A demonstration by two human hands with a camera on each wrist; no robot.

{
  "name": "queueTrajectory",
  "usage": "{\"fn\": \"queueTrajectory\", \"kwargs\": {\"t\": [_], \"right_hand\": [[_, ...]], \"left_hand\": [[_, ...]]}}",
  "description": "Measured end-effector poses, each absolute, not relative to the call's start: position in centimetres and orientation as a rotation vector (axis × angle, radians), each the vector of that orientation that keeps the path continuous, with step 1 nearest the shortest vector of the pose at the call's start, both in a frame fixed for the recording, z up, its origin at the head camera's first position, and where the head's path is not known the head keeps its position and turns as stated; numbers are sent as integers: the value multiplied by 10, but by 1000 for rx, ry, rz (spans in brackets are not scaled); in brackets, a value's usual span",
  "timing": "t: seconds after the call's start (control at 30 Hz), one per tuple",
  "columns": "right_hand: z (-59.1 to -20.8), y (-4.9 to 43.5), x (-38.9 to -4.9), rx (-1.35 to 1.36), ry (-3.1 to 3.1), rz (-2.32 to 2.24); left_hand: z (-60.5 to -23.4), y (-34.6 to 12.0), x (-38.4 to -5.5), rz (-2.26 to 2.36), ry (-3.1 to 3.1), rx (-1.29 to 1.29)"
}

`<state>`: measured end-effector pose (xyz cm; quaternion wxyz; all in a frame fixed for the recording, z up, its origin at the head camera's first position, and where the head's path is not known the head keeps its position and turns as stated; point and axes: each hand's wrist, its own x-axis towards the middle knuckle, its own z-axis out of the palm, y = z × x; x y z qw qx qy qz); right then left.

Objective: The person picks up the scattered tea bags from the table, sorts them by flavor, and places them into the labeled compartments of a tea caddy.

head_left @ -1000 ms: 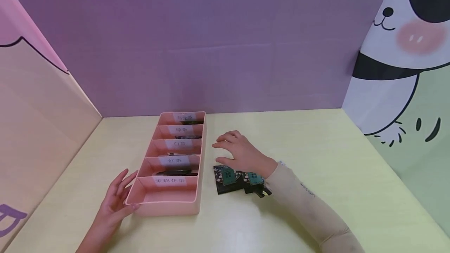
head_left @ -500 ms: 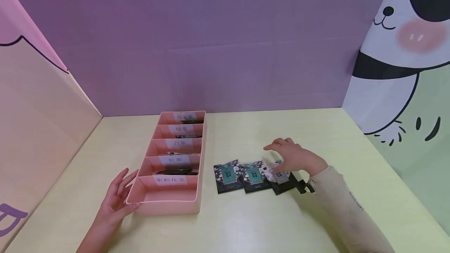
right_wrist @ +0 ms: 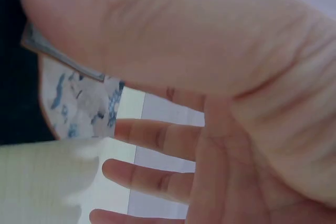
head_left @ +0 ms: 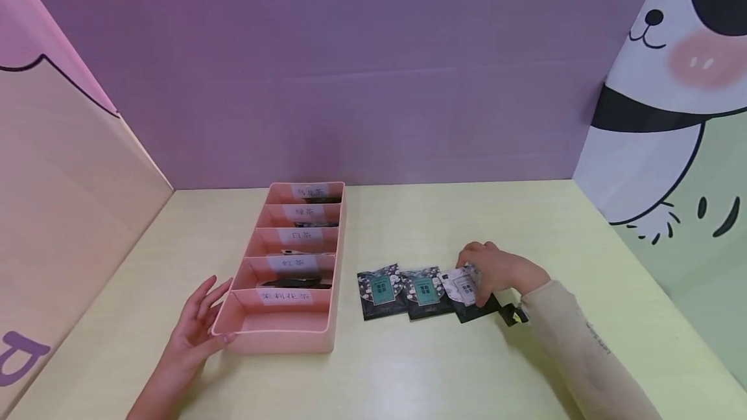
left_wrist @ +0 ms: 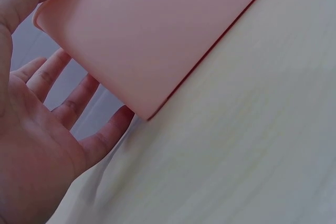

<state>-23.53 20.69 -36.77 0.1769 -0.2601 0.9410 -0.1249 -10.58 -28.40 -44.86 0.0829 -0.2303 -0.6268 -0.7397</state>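
Note:
A long pink divided box (head_left: 280,344) stands left of centre, its compartments bearing white labels with Chinese writing. At its front left corner is my left hand (head_left: 195,329), thumb against the front wall and fingers spread along the left side; in the left wrist view the pink wall (left_wrist: 142,40) lies beside that thumb. My right hand (head_left: 502,272) pinches a black tea sachet with a white floral top (head_left: 461,287), fingers at its far edge. The thumb (right_wrist: 131,40) hides part of this sachet (right_wrist: 79,103) in the right wrist view.
Two black tea sachets with green labels, the left one (head_left: 382,291) and the middle one (head_left: 426,291), lie left of my right hand. Another dark packet (head_left: 513,314) shows under the wrist. Dark packets (head_left: 296,282) sit in the box's rear compartments. A purple wall (head_left: 373,83) stands behind.
My right hand has moved right from over the green-labelled sachets and down onto the white-topped one, its fingers closing on it. My left hand has stayed at the box corner.

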Motion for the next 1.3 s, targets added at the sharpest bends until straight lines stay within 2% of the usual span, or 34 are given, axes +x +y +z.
{"fn": "queueTrajectory", "kwargs": {"t": [0.3,0.53,0.83,1.3], "right_hand": [[-364,219,-243,-830,2656,-470],[-355,235,-250,-946,2648,-595],[-341,236,-246,-869,2685,-774],[-336,221,-245,-889,2804,-977]], "left_hand": [[-450,-283,-105,-2211,-1912,-614],[-451,-281,-106,-2225,-1889,-657],[-451,-285,-105,-2223,-1872,-698],[-450,-284,-104,-2228,-1875,-675]]}}
